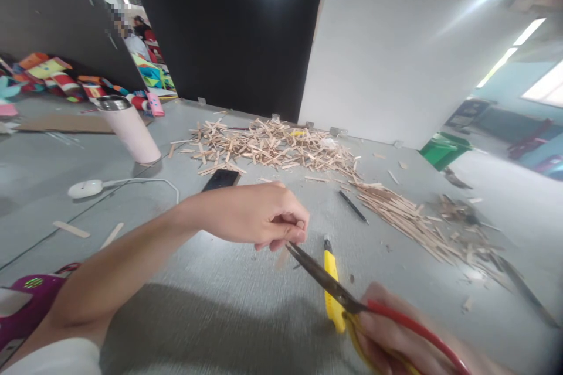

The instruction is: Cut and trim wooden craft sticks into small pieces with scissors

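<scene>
While the right hand (396,334) grips scissors (334,287), the left hand (259,217) pinches something.

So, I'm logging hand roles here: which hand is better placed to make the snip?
Right, most likely. The right hand grips the red-handled scissors, blades pointed at the small wooden piece that the left hand pinches in its fingers. The left is busy steadying it.

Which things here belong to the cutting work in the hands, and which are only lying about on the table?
In use:
- left hand, pinching a small stick piece (mostly hidden)
- right hand, holding the scissors
- pile of wooden sticks

Lying about:
- yellow utility knife
- black pen
- phone
- pink tumbler
- green bin
</scene>
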Demonstrator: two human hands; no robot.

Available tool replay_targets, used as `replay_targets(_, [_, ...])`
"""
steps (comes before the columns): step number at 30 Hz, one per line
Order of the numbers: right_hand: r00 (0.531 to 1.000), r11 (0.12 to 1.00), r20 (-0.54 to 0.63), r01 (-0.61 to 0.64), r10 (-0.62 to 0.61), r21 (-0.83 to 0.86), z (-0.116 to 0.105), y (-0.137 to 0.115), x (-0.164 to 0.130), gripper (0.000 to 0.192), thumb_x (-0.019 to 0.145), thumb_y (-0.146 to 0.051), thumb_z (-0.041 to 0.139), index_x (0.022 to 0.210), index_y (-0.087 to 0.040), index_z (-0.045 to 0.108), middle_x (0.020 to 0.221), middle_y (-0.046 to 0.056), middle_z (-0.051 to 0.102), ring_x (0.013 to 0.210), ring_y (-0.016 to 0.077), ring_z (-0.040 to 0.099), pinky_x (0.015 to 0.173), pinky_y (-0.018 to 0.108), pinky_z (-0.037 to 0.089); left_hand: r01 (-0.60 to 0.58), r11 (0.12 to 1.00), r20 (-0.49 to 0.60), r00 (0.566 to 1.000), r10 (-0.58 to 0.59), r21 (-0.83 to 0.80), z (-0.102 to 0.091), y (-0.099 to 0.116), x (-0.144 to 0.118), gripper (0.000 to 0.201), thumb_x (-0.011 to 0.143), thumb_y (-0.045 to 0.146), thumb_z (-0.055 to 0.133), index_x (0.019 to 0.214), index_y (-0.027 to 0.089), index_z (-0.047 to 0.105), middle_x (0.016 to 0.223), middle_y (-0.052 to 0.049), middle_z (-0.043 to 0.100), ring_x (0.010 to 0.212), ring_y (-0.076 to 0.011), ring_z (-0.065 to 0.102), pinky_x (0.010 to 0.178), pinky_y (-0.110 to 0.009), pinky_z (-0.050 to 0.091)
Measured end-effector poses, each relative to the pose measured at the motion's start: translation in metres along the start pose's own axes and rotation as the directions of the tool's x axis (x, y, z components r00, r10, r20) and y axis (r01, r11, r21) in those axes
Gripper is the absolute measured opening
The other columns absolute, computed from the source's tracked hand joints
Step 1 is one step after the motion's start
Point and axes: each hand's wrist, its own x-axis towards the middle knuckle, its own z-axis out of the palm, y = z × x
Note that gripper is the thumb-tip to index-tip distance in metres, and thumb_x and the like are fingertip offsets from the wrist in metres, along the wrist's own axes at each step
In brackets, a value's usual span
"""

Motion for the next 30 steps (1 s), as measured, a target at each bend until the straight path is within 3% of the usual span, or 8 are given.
replay_targets(9, [0.998,1.000,-0.054,-0.008,0.008,0.010,0.000,-0.001,-0.001,0.072,0.095,-0.083,0.050,0.057,-0.022,0.047,0.049,-0.004,0.041,0.042,0.0068,0.039,0.037,0.018,0.022,0.075,0.997,-0.081,0.994,-0.076,-0.004,0.008,0.003,-0.002,0.029,0.103,0.024,0.058,0.076,0.018,0.064,0.064,0.001,0.070,0.046,-0.0092,0.062,0.048,-0.018,0.045])
replay_targets(14, [0.999,0.998,0.042,0.018,-0.016,-0.052,-0.005,0.000,0.006,0.075,0.100,-0.080,0.046,0.052,-0.022,0.046,0.042,-0.005,0.041,0.036,0.0057,0.036,0.036,0.017,0.022,0.094,0.995,-0.064,0.993,-0.095,-0.017,0.007,0.002,0.002,0.030,0.104,0.024,0.056,0.076,0.018,0.064,0.064,0.001,0.069,0.047,-0.0092,0.060,0.048,-0.018,0.044])
replay_targets(19, [0.991,0.999,-0.125,-0.035,0.038,0.030,-0.002,0.013,0.004,0.074,0.091,-0.092,0.047,0.064,-0.023,0.048,0.044,-0.008,0.042,0.036,0.0062,0.035,0.037,0.019,0.026,0.060,0.992,-0.228,0.973,-0.033,0.111,0.006,0.002,0.001,0.027,0.104,0.021,0.054,0.077,0.019,0.059,0.068,0.002,0.068,0.052,-0.0095,0.057,0.053,-0.022,0.039])
replay_targets(22, [0.985,0.993,-0.167,0.047,-0.029,0.104,0.000,0.023,-0.003,0.071,0.088,-0.094,0.053,0.083,-0.023,0.051,0.059,-0.008,0.048,0.047,0.0080,0.041,0.049,0.021,0.040,0.051,0.978,-0.289,0.957,0.009,0.200,0.003,0.004,-0.005,0.014,0.101,0.019,0.056,0.089,0.019,0.064,0.067,0.003,0.064,0.055,-0.0110,0.055,0.055,-0.024,0.037])
replay_targets(25, [0.983,0.985,-0.131,0.142,-0.128,0.102,0.000,0.032,-0.010,0.069,0.091,-0.089,0.056,0.100,-0.020,0.056,0.081,-0.001,0.059,0.066,0.0136,0.056,0.063,0.028,0.051,0.052,0.986,-0.305,0.952,-0.002,0.157,-0.001,0.006,-0.012,0.009,0.100,0.018,0.056,0.103,0.020,0.065,0.071,0.003,0.068,0.057,-0.0117,0.058,0.055,-0.023,0.040])
replay_targets(27, [0.982,0.985,-0.117,0.159,-0.150,0.072,0.001,0.039,-0.012,0.065,0.095,-0.084,0.057,0.104,-0.019,0.058,0.087,0.002,0.060,0.071,0.0151,0.058,0.065,0.028,0.049,0.034,0.996,-0.297,0.955,-0.009,0.078,-0.002,0.008,-0.015,0.008,0.100,0.017,0.056,0.103,0.021,0.062,0.077,0.003,0.071,0.061,-0.0114,0.062,0.056,-0.022,0.043])
replay_targets(30, [0.957,0.973,-0.196,0.225,-0.213,0.044,0.007,0.049,-0.011,0.059,0.097,-0.080,0.057,0.095,-0.021,0.057,0.077,-0.001,0.055,0.063,0.0123,0.048,0.058,0.024,0.040,0.008,1.000,-0.252,0.968,-0.002,0.023,0.000,0.013,-0.018,0.008,0.102,0.016,0.054,0.100,0.022,0.060,0.079,0.004,0.073,0.062,-0.0104,0.063,0.056,-0.020,0.045])
